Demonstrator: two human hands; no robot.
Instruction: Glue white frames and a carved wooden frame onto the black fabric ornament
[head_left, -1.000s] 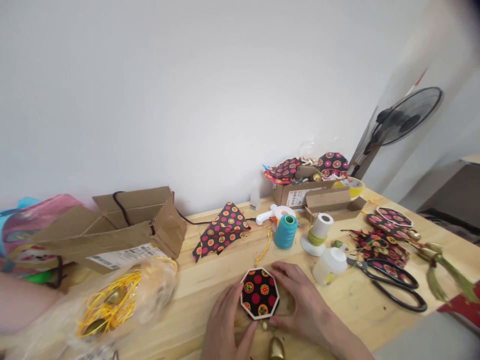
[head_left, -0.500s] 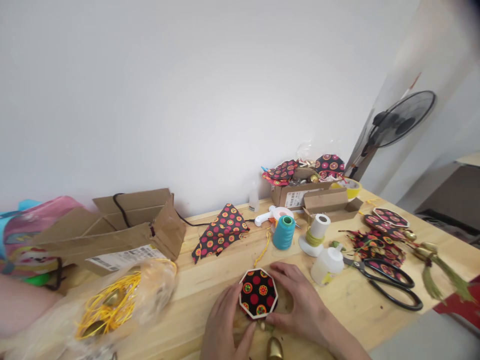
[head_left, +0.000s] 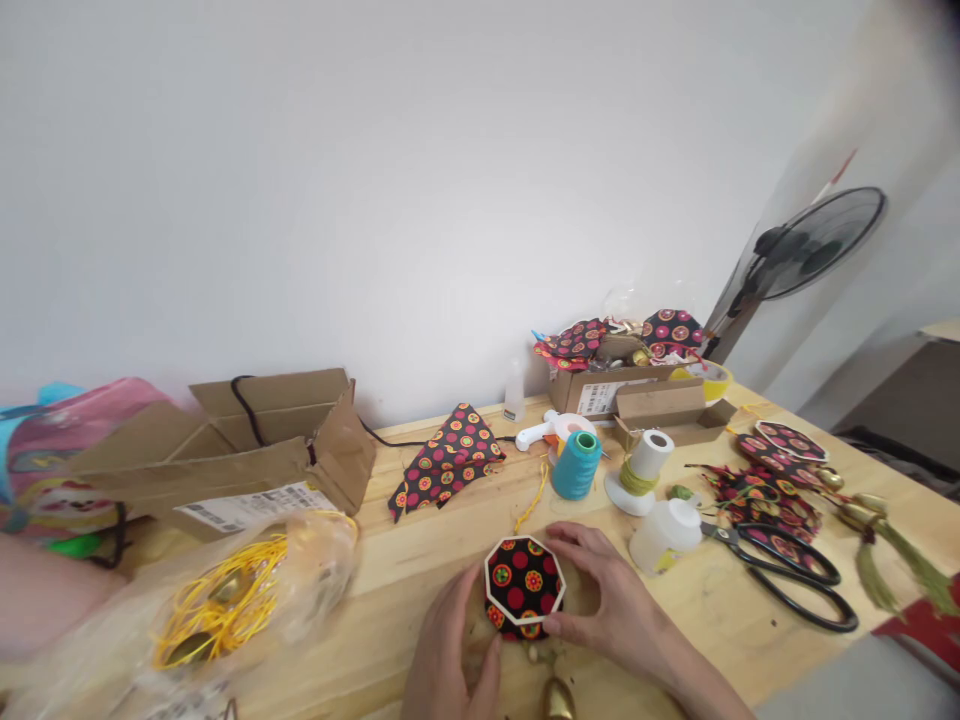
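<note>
A white-rimmed octagonal piece [head_left: 525, 578] with black, red and yellow patterned fabric lies on the wooden table between my hands. More of the same fabric shows below its lower edge. My right hand [head_left: 600, 590] holds its right side, thumb at the lower corner and fingers at the upper right. Curved around the left side, my left hand [head_left: 454, 640] has its fingertips at the rim and its thumb lower down. A yellow cord [head_left: 531, 500] runs out from the top. Below the piece hangs a golden bell [head_left: 558, 697], partly cut off by the frame.
Around the hands are a teal thread cone [head_left: 576, 468], a green cord spool [head_left: 637, 480], a squeeze bottle [head_left: 664, 535], and black-handled scissors [head_left: 799, 575]. Folded fabric [head_left: 450, 460], a cardboard box [head_left: 247, 480] and a bag of yellow cords [head_left: 225, 600] lie left. Another person's arm [head_left: 52, 605] shows.
The octagonal rim has tilted or shifted slightly, and more fabric shows beneath its lower edge. Both hands stay around it. The whole view has moved a little.
</note>
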